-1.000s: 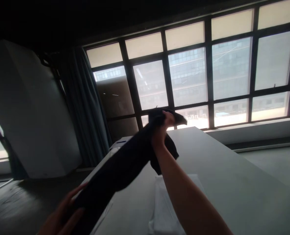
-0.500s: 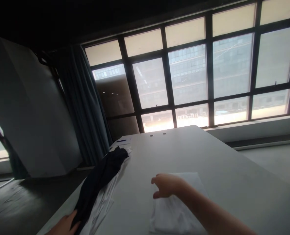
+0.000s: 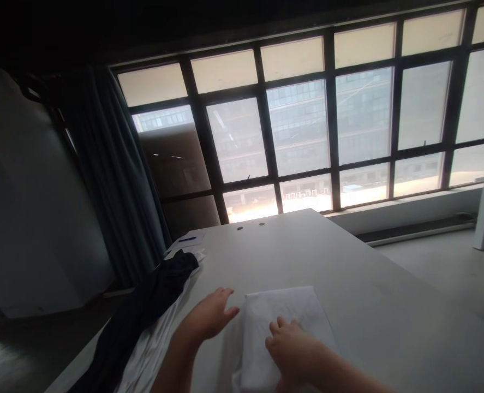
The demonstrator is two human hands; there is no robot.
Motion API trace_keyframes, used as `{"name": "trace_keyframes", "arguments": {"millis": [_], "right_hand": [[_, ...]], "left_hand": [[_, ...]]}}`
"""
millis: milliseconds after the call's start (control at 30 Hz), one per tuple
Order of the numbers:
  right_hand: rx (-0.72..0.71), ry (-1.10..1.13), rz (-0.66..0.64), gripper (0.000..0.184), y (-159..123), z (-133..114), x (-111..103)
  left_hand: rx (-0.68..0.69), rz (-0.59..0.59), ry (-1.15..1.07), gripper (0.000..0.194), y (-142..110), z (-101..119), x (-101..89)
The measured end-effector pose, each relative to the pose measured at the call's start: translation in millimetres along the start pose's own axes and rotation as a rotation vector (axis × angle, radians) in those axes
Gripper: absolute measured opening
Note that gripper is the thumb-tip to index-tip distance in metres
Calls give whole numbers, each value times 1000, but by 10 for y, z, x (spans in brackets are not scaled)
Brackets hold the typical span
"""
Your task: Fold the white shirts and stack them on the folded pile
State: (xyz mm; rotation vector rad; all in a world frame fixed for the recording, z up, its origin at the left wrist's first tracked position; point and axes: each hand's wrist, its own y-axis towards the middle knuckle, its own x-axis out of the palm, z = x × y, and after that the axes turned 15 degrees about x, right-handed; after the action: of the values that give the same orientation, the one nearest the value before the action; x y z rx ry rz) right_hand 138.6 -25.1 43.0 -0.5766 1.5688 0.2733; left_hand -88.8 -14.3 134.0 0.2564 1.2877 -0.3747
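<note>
The right hand (image 3: 293, 349) rests open on the folded white cloth (image 3: 291, 311), fingers slightly curled, pressing it flat against the white table (image 3: 307, 234) without gripping. The left hand (image 3: 209, 314) is open and empty, just beside the cloth. The frame cuts off the cloth's lower end. A dark garment (image 3: 143, 303) lies over white fabric (image 3: 151, 349); whether they are joined cannot be determined.

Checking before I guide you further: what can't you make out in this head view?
- Folded white cloth: its lower end is cut off by the bottom edge, and the right hand covers part of it.
- Dark garment: its lower end runs off the bottom edge.
- White fabric: partly hidden by the dark garment and cut off below.
- Blue item: too small to identify at the table's far end.
</note>
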Motion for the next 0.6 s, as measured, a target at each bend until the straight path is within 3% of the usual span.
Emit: {"name": "trace_keyframes", "arguments": {"millis": [133, 267, 367, 500, 533, 600], "right_hand": [[-15, -58, -36, 27, 19, 46, -28], [-21, 161, 54, 29, 65, 310, -319], [5, 426, 166, 26, 55, 555, -643], [-54, 1013, 115, 31, -41, 801, -944], [-56, 1132, 118, 35, -69, 856, -977], [33, 1224, 268, 40, -105, 985, -999]], "left_hand": [[160, -47, -118, 64, 398, 230, 107], [163, -29, -145, 71, 569, 165, 175], [146, 68, -193, 82, 525, 17, 96], [145, 209, -327, 88, 322, -135, -132], [133, 211, -337, 91, 276, -159, -172], [98, 152, -336, 101, 213, -200, -205]]}}
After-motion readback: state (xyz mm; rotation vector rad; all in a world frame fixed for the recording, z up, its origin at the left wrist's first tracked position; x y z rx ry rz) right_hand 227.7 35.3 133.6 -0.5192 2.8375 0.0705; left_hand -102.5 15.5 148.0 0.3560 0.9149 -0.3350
